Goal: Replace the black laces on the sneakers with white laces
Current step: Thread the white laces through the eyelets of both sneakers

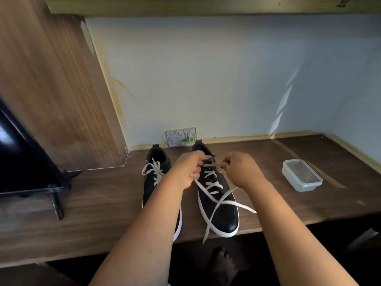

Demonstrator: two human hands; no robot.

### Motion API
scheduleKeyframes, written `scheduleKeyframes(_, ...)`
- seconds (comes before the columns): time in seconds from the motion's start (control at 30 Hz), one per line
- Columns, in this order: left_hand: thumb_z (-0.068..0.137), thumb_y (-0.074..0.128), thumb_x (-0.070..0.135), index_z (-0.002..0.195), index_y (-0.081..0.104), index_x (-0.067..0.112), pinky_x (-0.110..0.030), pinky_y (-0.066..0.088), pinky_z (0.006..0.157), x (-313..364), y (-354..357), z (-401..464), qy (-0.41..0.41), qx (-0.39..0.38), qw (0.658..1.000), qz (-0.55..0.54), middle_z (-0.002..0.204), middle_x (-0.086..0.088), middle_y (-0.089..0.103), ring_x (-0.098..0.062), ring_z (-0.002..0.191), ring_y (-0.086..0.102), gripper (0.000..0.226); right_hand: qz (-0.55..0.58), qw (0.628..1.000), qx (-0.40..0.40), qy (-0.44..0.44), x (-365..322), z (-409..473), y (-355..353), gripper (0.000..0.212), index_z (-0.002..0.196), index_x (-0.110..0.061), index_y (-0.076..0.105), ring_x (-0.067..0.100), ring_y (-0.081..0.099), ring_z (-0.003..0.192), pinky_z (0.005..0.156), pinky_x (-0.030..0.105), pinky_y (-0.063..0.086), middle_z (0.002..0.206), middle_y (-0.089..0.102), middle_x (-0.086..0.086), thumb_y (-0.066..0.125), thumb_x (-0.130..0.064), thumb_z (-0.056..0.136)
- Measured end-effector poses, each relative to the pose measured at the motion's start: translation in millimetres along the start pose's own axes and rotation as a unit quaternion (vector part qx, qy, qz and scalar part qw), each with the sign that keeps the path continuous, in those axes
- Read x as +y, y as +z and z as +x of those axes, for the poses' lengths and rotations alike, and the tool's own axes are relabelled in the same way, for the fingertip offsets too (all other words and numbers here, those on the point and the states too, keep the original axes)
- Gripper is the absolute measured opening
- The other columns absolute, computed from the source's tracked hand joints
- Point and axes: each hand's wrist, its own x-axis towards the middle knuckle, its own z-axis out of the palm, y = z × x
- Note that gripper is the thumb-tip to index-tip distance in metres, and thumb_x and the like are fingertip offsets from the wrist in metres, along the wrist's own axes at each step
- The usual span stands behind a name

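Sneakers: the right sneaker [219,203] sits toe-out at the bench [92,213] front edge, sole right at the lip. Left hand [190,169] grips one white lace [214,198] strand, right hand [241,169] pinches the other end. Left sneaker [154,176] just beside. Plastic container [301,175] well apart on the right, bare wood between, pale wall behind.

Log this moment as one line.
left hand: grips white lace | right hand: pinches lace at top eyelets | right sneaker: lacing unfinished | left sneaker: laced
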Motion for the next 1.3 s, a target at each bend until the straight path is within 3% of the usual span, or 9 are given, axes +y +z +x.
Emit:
scheduleKeyframes(0.07, 0.081, 0.066, 0.022, 0.084, 0.067, 0.018, -0.023, 0.041, 0.053, 0, 4, -5, 0.127, -0.002, 0.958, 0.258, 0.072, 0.003, 0.060, -0.011, 0.058, 0.053, 0.005, 0.002, 0.998, 0.025, -0.053, -10, 0, -4, 0.017, 0.084, -0.015, 0.061, 0.020, 0.058, 0.079, 0.060, 0.026, 0.038, 0.077, 0.059, -0.002, 0.052, -0.023, 0.097)
scheduleKeyframes(0.13, 0.079, 0.068, 0.023, 0.070, 0.061, 0.025, -0.024, 0.041, 0.057, -4, 5, -8, 0.261, 0.030, 0.853, 0.451, 0.069, 0.008, 0.060, -0.009, 0.065, 0.055, 0.011, 0.067, 0.991, 0.068, -0.097, -18, 2, -4, 0.017, 0.084, -0.014, 0.057, 0.020, 0.054, 0.077, 0.057, 0.027, 0.036, 0.077, 0.054, -0.003, 0.049, -0.020, 0.098)
scheduleKeyframes(0.2, 0.076, 0.067, 0.021, 0.065, 0.054, 0.027, -0.027, 0.040, 0.055, -10, 2, -5, 0.351, 0.061, 0.795, 0.491, 0.066, 0.008, 0.055, -0.013, 0.063, 0.052, 0.018, 0.131, 0.979, 0.107, -0.112, -19, 6, 1, 0.017, 0.091, -0.007, 0.057, 0.022, 0.052, 0.077, 0.062, 0.030, 0.039, 0.084, 0.057, 0.004, 0.046, -0.016, 0.099)
scheduleKeyframes(0.37, 0.072, 0.070, 0.017, 0.078, 0.066, 0.018, -0.030, 0.049, 0.056, -18, -6, 11, 0.471, 0.155, 0.734, 0.464, 0.075, 0.008, 0.060, -0.015, 0.066, 0.056, 0.007, 0.274, 0.956, 0.102, -0.010, -5, 19, 31, 0.024, 0.090, -0.006, 0.050, 0.019, 0.053, 0.069, 0.060, 0.030, 0.042, 0.074, 0.057, 0.001, 0.039, -0.023, 0.103)
scheduleKeyframes(0.6, 0.085, 0.067, 0.019, 0.084, 0.070, 0.022, -0.010, 0.036, 0.063, -16, -17, 14, 0.428, 0.113, 0.805, 0.395, 0.074, 0.017, 0.055, 0.002, 0.067, 0.050, 0.005, 0.240, 0.962, 0.121, 0.049, 8, 34, 44, 0.021, 0.088, -0.013, 0.062, 0.013, 0.058, 0.066, 0.054, 0.021, 0.044, 0.074, 0.062, -0.001, 0.061, -0.033, 0.093)
scheduleKeyframes(0.77, 0.093, 0.061, 0.019, 0.075, 0.061, 0.012, -0.018, 0.027, 0.047, 0, -28, 6, 0.058, -0.057, 0.983, 0.163, 0.066, 0.001, 0.045, -0.007, 0.053, 0.037, 0.019, 0.221, 0.968, 0.055, 0.105, 37, 34, 32, 0.027, 0.088, -0.016, 0.067, 0.015, 0.057, 0.074, 0.058, 0.025, 0.041, 0.083, 0.064, 0.000, 0.059, -0.041, 0.093)
scheduleKeyframes(0.93, 0.095, 0.056, 0.010, 0.084, 0.061, 0.004, -0.013, 0.019, 0.037, 8, -22, -2, -0.010, -0.104, 0.994, 0.007, 0.058, 0.003, 0.044, -0.002, 0.041, 0.029, 0.013, 0.169, 0.974, 0.141, 0.058, 47, 30, 24, 0.017, 0.108, -0.024, 0.063, 0.023, 0.050, 0.109, 0.087, 0.032, 0.040, 0.115, 0.057, 0.001, 0.059, -0.032, 0.094)
scheduleKeyframes(1.1, 0.098, 0.053, 0.011, 0.086, 0.063, 0.004, -0.013, 0.020, 0.039, 5, -13, -4, 0.033, -0.085, 0.995, 0.050, 0.065, 0.001, 0.042, -0.003, 0.048, 0.030, 0.017, 0.253, 0.956, 0.067, -0.135, 10, 13, 27, 0.016, 0.084, -0.025, 0.068, -0.005, 0.062, 0.078, 0.071, 0.009, 0.044, 0.083, 0.069, -0.013, 0.080, -0.020, 0.077)
scheduleKeyframes(1.3, 0.089, 0.068, 0.020, 0.084, 0.066, 0.011, -0.020, 0.030, 0.050, 0, -15, -6, 0.095, -0.004, 0.983, 0.155, 0.068, 0.001, 0.051, -0.009, 0.058, 0.040, 0.011, 0.198, 0.963, 0.101, -0.150, 9, 13, 35, 0.008, 0.084, -0.018, 0.070, -0.004, 0.058, 0.071, 0.062, 0.006, 0.037, 0.072, 0.063, -0.015, 0.069, -0.011, 0.081)
